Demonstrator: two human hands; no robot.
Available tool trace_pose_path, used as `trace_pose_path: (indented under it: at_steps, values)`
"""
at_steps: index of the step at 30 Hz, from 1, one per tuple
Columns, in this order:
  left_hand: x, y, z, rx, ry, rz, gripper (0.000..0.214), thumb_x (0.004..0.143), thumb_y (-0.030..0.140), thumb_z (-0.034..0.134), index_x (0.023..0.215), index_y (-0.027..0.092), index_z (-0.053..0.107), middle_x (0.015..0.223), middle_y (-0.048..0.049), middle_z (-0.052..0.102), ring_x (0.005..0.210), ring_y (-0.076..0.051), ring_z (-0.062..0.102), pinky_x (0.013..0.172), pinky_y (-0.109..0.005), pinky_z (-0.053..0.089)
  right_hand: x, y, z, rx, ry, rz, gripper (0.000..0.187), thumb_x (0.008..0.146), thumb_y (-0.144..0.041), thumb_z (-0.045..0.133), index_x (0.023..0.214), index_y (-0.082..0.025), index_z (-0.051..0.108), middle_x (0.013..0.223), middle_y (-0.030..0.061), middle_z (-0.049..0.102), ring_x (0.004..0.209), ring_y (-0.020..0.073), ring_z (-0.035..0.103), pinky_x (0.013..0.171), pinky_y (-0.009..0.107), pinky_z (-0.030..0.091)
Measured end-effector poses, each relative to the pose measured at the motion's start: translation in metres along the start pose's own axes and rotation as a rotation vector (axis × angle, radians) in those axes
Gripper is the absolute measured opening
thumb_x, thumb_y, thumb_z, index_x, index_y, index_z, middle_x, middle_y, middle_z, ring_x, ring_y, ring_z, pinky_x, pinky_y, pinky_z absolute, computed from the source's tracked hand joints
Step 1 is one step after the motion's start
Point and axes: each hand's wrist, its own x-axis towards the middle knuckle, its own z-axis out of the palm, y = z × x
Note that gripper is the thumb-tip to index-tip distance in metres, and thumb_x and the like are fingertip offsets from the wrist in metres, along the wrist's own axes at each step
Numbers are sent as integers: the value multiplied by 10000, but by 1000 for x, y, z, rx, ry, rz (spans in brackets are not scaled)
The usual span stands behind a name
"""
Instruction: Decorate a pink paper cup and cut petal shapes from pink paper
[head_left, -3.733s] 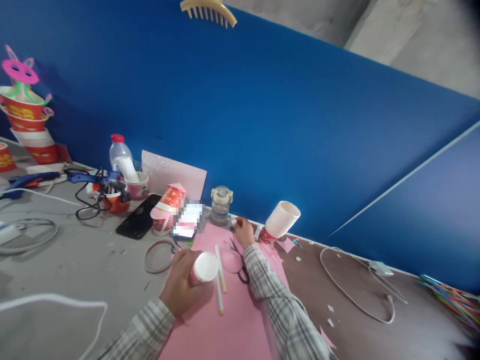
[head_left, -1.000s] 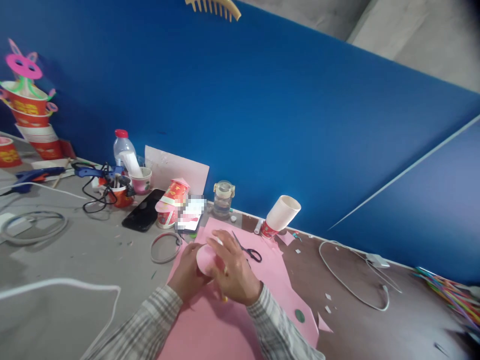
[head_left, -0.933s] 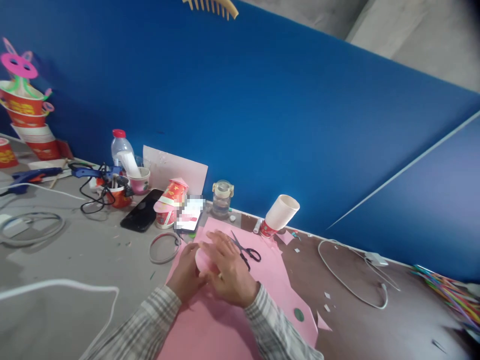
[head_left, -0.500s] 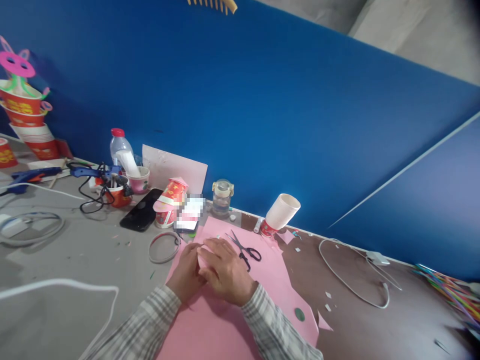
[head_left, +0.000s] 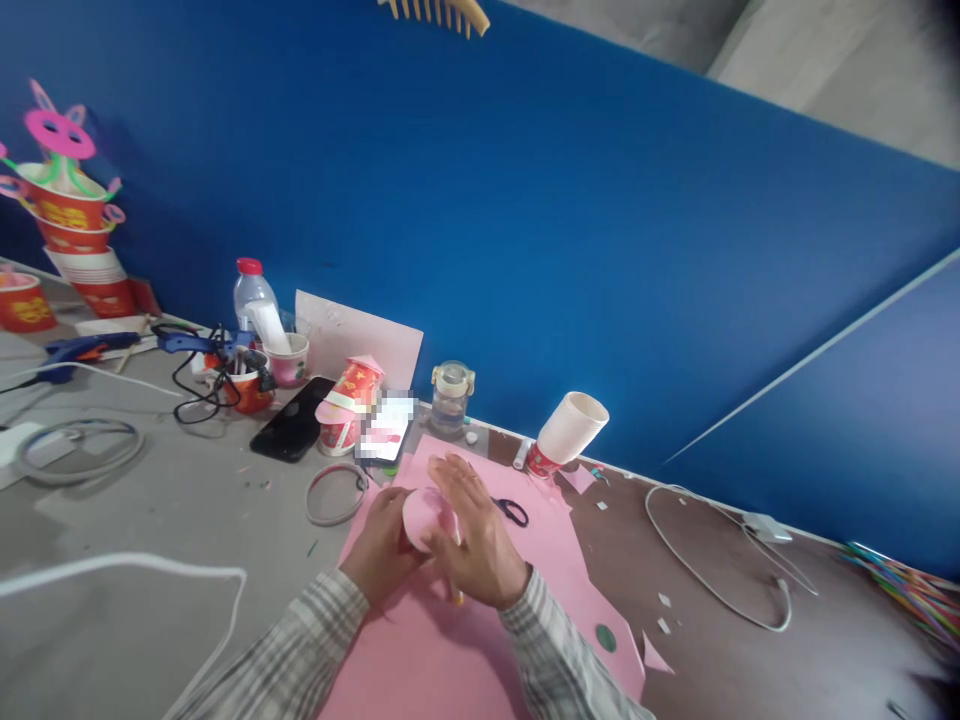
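Note:
My left hand (head_left: 381, 548) is wrapped round a small paper cup capped with a round pink disc (head_left: 422, 513). The cup is tipped toward me above a large pink paper sheet (head_left: 480, 650). My right hand (head_left: 480, 540) lies against the disc's right side, fingers stretched out over its edge. A thin yellowish stick (head_left: 458, 598) pokes out from under my right hand onto the sheet. Black scissors (head_left: 513, 512) lie just right of that hand, partly hidden by it.
A tilted stack of white cups (head_left: 566, 433), a glass jar (head_left: 451, 396), a decorated red cup (head_left: 346, 404), a black phone (head_left: 292, 432) and a ring (head_left: 335, 494) stand behind the sheet. Glue guns (head_left: 90, 348), a bottle (head_left: 252, 297) and stacked orange cups (head_left: 71, 235) are at the left. A white cable (head_left: 720, 570) runs at the right.
My right hand left the far edge of the sheet and came onto the cup in my left hand, which now carries a pink disc. In the last half second the cup tipped up, showing the disc.

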Motion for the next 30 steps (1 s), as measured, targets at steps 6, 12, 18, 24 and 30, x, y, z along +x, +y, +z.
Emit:
trace_pose_path:
  at_steps: [6, 12, 18, 24, 30]
  values:
    - [-2, -5, 2, -20, 11, 21, 552, 512, 172, 666, 1025, 259, 483, 990, -18, 551, 962, -233, 496, 848, -424, 450, 2, -2, 10, -82, -142, -65, 437, 839, -362, 471, 1262, -262, 417, 1335, 32, 480, 1290, 246, 339, 1067, 459, 314]
    - [-1, -8, 4, 9, 5, 34, 475, 494, 113, 641, 929, 257, 516, 943, -3, 558, 913, -219, 528, 824, -409, 468, 5, 2, 11, -76, -170, -60, 345, 852, -331, 459, 1187, -261, 503, 1250, 23, 568, 1210, 235, 452, 1051, 438, 351]
    - [-1, -10, 5, 26, 24, 76, 447, 531, 117, 608, 948, 257, 524, 983, -22, 587, 960, -230, 515, 877, -435, 438, 9, -5, 10, -47, -156, -84, 370, 816, -264, 507, 1185, -236, 509, 1208, 57, 592, 1148, 252, 512, 1046, 418, 370]
    - [0, -8, 4, 34, 48, 111, 512, 509, 79, 555, 988, 256, 525, 1006, -27, 599, 997, -234, 512, 913, -455, 421, 14, -12, 7, -14, -180, -87, 389, 814, -221, 489, 1202, -241, 480, 1189, 66, 598, 1129, 252, 524, 1032, 426, 390]
    - [0, -7, 3, 50, 19, 124, 513, 494, 63, 542, 961, 274, 563, 958, -6, 643, 1001, -241, 521, 944, -480, 387, 16, -14, 11, -7, -202, -89, 379, 813, -195, 498, 1192, -197, 498, 1206, 82, 587, 1147, 233, 508, 1052, 380, 373]
